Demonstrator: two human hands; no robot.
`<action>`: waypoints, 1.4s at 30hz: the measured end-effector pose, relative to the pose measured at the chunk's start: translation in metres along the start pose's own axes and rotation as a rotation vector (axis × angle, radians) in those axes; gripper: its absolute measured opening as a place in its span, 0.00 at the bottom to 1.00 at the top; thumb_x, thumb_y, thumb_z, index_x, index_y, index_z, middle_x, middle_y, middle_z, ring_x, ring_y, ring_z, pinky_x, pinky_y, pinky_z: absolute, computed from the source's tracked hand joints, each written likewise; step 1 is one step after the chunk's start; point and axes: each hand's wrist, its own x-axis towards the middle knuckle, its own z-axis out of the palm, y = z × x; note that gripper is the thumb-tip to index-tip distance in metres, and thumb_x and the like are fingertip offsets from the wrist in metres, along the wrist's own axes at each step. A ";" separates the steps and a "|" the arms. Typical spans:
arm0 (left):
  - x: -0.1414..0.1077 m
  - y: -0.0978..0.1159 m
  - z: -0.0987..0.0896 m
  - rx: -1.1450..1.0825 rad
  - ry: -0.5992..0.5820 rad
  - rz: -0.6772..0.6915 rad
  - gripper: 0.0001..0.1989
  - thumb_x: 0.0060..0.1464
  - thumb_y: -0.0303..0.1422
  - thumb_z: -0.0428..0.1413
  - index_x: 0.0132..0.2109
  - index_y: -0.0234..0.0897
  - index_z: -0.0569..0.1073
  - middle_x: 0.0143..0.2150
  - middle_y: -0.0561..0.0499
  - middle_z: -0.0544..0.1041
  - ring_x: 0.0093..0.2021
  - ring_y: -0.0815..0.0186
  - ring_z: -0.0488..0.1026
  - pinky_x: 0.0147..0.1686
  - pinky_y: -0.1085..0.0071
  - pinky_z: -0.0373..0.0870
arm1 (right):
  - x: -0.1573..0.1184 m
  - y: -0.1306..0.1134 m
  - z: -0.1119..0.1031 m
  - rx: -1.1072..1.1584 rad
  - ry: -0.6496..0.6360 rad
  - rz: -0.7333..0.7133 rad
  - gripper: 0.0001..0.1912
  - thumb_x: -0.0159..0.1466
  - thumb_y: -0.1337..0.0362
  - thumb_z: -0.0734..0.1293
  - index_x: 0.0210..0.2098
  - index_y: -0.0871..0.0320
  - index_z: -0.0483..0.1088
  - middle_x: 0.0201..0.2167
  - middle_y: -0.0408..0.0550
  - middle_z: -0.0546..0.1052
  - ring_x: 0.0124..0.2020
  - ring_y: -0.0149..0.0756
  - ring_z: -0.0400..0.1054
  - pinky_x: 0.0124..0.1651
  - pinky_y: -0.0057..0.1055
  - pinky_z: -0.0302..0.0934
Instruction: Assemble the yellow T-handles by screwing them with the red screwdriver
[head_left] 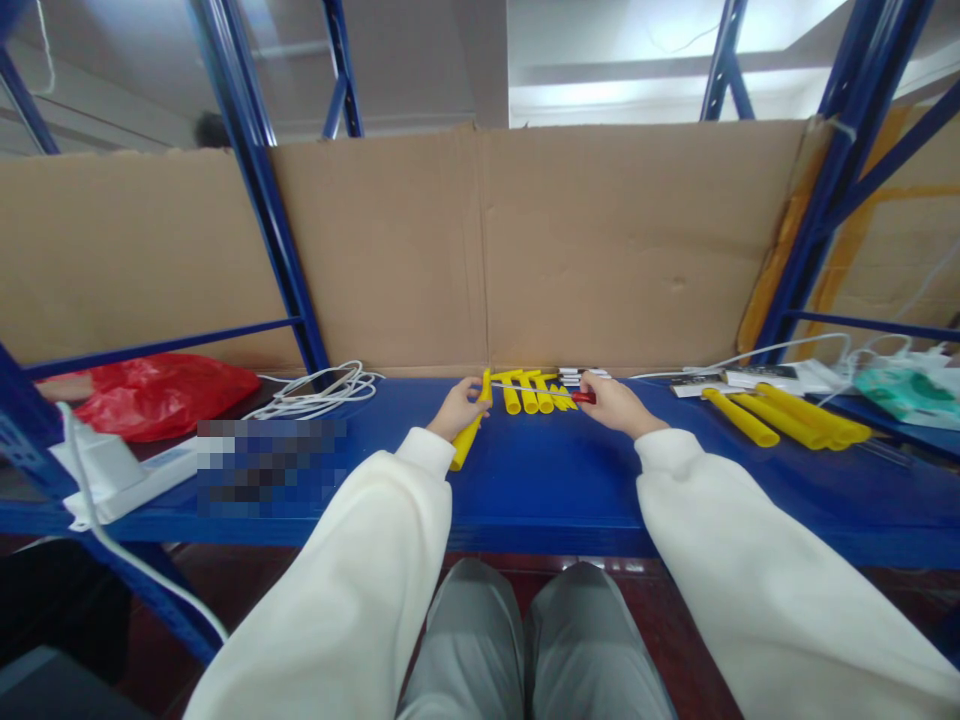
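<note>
My left hand (pixel 458 408) is closed around a yellow tube-shaped plastic handle (pixel 466 444), which slants down toward the shelf's front. My right hand (pixel 613 404) grips a screwdriver by its red handle (pixel 583 397). The screwdriver's thin metal shaft (pixel 536 388) points left, and its tip is at or near the top of the yellow handle; contact is too small to tell. Behind the shaft lie several yellow T-shaped handles (pixel 530 398) in a row. Small yellow pieces (pixel 561 398) sit beside them, near my right fingers.
More yellow tubes (pixel 795 418) lie at right by white packets (pixel 705 386). At left are a coiled white cable (pixel 337 390), a red plastic bag (pixel 165 395) and a white power strip (pixel 150 478). Cardboard (pixel 390 250) backs the blue shelf (pixel 540 490); blue posts (pixel 259 190) flank it.
</note>
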 end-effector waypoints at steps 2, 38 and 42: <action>0.001 0.000 0.000 0.012 0.003 0.001 0.17 0.53 0.16 0.60 0.48 0.33 0.70 0.39 0.51 0.79 0.19 0.78 0.71 0.19 0.81 0.65 | 0.000 -0.002 0.001 -0.038 -0.015 0.019 0.07 0.62 0.66 0.65 0.40 0.56 0.69 0.35 0.51 0.79 0.33 0.38 0.70 0.35 0.29 0.57; 0.008 -0.007 -0.003 0.089 -0.018 0.026 0.23 0.51 0.20 0.61 0.55 0.33 0.72 0.52 0.42 0.78 0.25 0.74 0.75 0.22 0.80 0.73 | -0.002 -0.013 -0.004 -0.093 -0.136 0.125 0.08 0.61 0.63 0.66 0.40 0.56 0.71 0.36 0.52 0.81 0.36 0.41 0.73 0.35 0.29 0.57; 0.008 -0.006 -0.003 0.084 -0.010 0.028 0.23 0.51 0.19 0.61 0.55 0.31 0.72 0.52 0.41 0.78 0.24 0.76 0.74 0.23 0.79 0.73 | -0.002 -0.017 -0.006 -0.096 -0.189 0.150 0.09 0.62 0.63 0.64 0.40 0.56 0.74 0.39 0.53 0.81 0.40 0.43 0.74 0.41 0.31 0.60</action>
